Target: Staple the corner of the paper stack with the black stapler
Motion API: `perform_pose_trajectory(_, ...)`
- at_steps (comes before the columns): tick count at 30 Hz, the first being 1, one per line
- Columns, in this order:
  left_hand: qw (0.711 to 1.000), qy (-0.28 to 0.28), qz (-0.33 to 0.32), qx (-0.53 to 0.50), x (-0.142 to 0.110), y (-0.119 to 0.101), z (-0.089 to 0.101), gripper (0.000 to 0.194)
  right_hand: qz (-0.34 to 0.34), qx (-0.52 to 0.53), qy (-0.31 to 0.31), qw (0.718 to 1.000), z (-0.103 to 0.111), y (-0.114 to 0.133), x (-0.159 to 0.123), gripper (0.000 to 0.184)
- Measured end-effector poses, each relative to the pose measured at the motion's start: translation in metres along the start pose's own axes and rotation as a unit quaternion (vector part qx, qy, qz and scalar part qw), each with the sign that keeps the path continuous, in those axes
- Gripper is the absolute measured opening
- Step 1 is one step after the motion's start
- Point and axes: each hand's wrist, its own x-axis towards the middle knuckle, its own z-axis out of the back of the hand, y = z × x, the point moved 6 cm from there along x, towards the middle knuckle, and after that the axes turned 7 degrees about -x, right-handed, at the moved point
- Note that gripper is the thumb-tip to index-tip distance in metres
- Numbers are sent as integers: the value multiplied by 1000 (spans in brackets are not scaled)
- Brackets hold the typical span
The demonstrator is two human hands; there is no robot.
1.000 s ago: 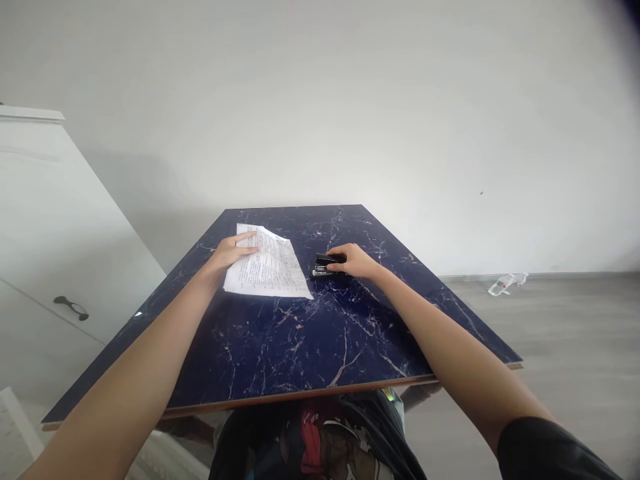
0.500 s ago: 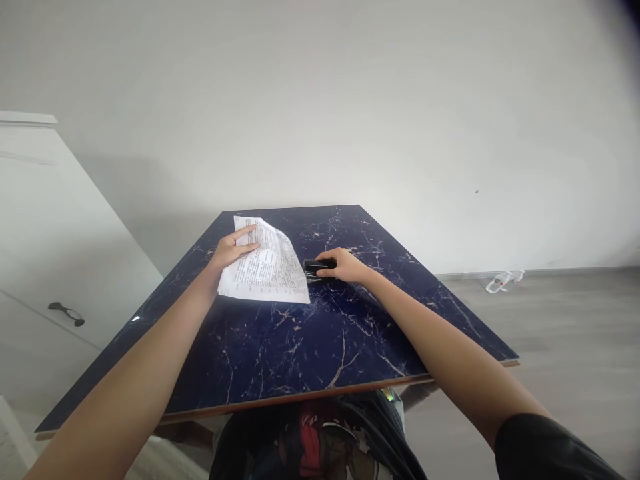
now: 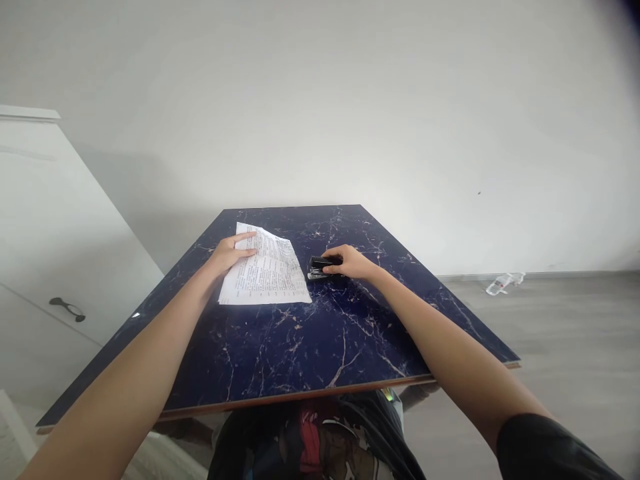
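White printed sheets of paper (image 3: pixel 267 273) lie on a dark blue marbled table (image 3: pixel 310 333), toward its far left. My left hand (image 3: pixel 231 252) rests on the papers' left edge, fingers stretched out flat over the top corner. A black stapler (image 3: pixel 320 267) sits on the table just right of the papers. My right hand (image 3: pixel 350 262) is wrapped over the stapler's rear, with its front end sticking out toward the paper edge.
A white cabinet (image 3: pixel 45 247) with a dark handle (image 3: pixel 67 309) stands close on the left. A plain white wall rises behind the table. A crushed plastic bottle (image 3: pixel 503 283) lies on the grey floor at right. Dark clothing shows below the table's near edge.
The paper's raised far corner has settled flat again. The stapler and my right hand slid back to the right, away from the paper edge.
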Motion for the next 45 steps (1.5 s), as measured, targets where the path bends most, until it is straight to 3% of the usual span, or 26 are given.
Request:
perform_pose_trajectory(12,998,-5,-65,-12,-3,-23,-7,68,16,-4,2,1000,-4,6,-1,26)
perform_pose_trajectory(25,995,-30,-90,-41,0,-23,-6,67,17,-1,-6,1000,-3,8,1,24)
perform_pose_trajectory(45,996,-16,-93,7,-4,-18,-11,69,15,1,-4,1000,-4,6,0,25)
